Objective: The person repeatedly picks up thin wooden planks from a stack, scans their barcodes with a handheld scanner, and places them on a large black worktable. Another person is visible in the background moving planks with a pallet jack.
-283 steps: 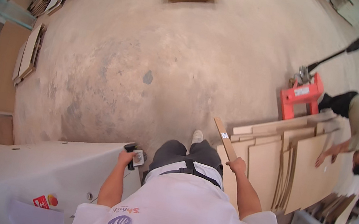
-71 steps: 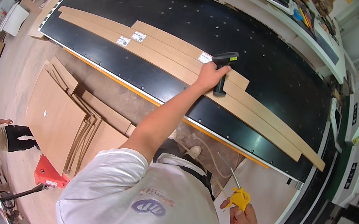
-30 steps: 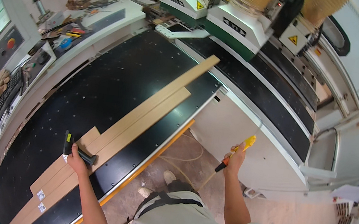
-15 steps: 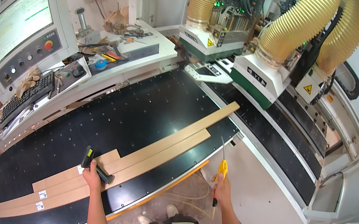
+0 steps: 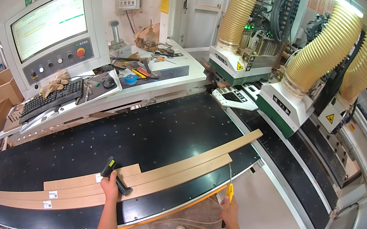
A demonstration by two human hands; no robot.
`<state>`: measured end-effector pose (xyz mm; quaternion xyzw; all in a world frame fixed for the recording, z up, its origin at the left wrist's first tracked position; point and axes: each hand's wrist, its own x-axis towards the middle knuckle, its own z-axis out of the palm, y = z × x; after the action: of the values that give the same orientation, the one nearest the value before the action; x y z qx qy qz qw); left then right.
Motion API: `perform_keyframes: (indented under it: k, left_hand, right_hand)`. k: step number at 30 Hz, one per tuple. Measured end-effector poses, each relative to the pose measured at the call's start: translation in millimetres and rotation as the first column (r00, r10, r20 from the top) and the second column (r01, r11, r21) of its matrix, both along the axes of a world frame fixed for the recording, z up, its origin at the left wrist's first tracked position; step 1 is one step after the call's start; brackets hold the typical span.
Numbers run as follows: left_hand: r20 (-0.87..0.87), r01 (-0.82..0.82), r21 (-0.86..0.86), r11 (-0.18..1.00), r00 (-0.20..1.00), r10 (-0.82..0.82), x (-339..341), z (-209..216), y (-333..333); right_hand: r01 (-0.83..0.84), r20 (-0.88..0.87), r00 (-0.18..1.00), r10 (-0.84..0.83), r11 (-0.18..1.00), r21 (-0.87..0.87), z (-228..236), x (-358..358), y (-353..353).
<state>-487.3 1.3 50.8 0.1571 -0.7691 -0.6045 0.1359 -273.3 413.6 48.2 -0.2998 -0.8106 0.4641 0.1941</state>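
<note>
My left hand (image 5: 109,186) is wrapped round a black handheld scanner (image 5: 123,187), held over the wooden strips. Three long, light-brown strips (image 5: 169,172) lie side by side on the black machine bed (image 5: 90,147), their ends staggered. Small white labels (image 5: 52,195) are stuck on them near the left. To the right, my right hand (image 5: 230,211) grips a yellow air blow gun (image 5: 229,192) beside the front edge of the bed. Its thin nozzle points away from me, the tip showing by the right end of the nearest strip.
A control cabinet with a screen (image 5: 50,26) and a keyboard (image 5: 52,101) stands at the left. Hand tools (image 5: 141,73) clutter the far white ledge (image 5: 190,74). Machine heads with yellow ribbed hoses (image 5: 322,55) rise at the back right. An air hose (image 5: 197,223) hangs below the bed's edge.
The view has tilted up and turned left, so the scene sits lower and further right. Both hands keep their holds; the blow gun's nozzle appears closer to the nearest strip's end.
</note>
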Motion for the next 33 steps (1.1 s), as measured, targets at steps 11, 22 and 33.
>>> perform_keyframes:
  k: [11, 22, 33]
  left_hand:
    - [-0.008, 0.003, -0.006, 1.0, 1.0, -0.003, -2, -7, 0]
    - [-0.029, 0.0, 0.018, 1.0, 1.0, 0.0, -1, 2, 4]
    - [-0.036, -0.043, -0.022, 0.999, 0.998, 0.042, -3, -6, 0]
  right_hand:
    - [0.059, 0.063, 0.997, -0.051, 0.989, -0.138, 13, -2, 1]
    - [0.038, -0.022, 0.999, -0.04, 0.998, -0.056, 0, -9, -7]
    - [0.071, 0.146, 0.988, -0.056, 0.993, -0.097, 21, -16, -14]
